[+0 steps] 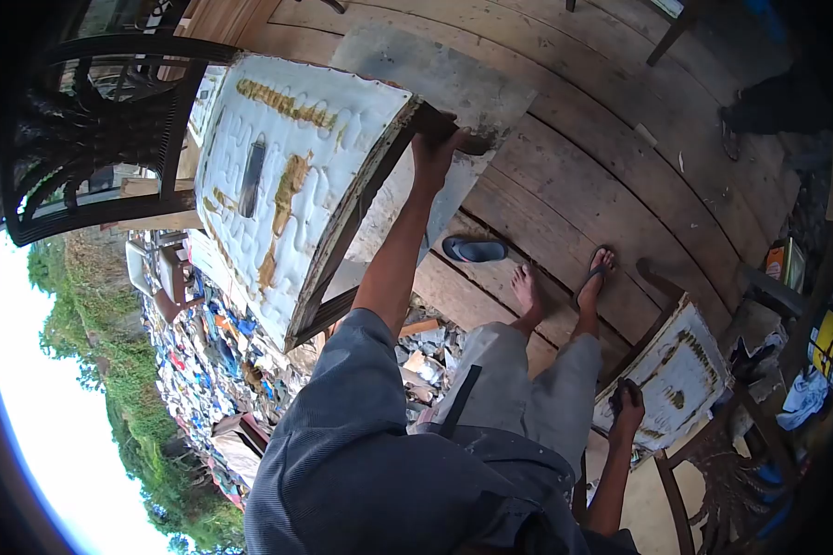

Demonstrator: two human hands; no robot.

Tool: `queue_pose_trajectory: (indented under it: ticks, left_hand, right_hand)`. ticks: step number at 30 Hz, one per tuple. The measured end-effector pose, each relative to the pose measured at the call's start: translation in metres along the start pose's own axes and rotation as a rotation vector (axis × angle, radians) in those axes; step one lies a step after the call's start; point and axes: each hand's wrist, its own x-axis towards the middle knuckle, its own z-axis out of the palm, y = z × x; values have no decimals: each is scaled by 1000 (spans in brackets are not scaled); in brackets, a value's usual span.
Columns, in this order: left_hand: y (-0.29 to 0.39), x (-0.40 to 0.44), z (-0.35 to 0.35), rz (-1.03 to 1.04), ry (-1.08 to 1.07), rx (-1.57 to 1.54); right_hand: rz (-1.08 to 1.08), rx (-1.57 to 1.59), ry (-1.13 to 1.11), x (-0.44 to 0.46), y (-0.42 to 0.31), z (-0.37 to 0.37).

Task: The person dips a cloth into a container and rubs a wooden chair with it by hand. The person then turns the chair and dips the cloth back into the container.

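Note:
My left hand (437,153) is closed round the dark front leg of a tilted wooden chair, at the corner of its seat. The large white seat (282,185) has wavy glue lines and brown patches, and a flat grey piece (252,178) lies on it. The chair's carved dark back (93,139) is at the far left. At the lower right, my right hand (627,402) is closed on something small and dark, over a second chair's white, brown-stained seat (676,375). What exactly it holds is too dark to make out.
Wooden floorboards (583,162) carry a grey sheet (453,79). A loose sandal (474,249) lies near my bare foot (526,289). Scattered rubbish (204,370) and another chair (162,273) are down at the left. Another person's foot (729,134) is upper right; a yellow container (824,342) is far right.

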Motion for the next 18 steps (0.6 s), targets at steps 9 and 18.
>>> queue_pose_trajectory:
  ticks: [9, 18]
  left_hand:
    - [-7, 1, 1, -12, 58, 7]
    - [-2, 10, -14, -75, -136, 65]
  right_hand:
    - [24, -3, 24, 0, -4, -1]
    - [9, -38, 7, 12, 11, 1]
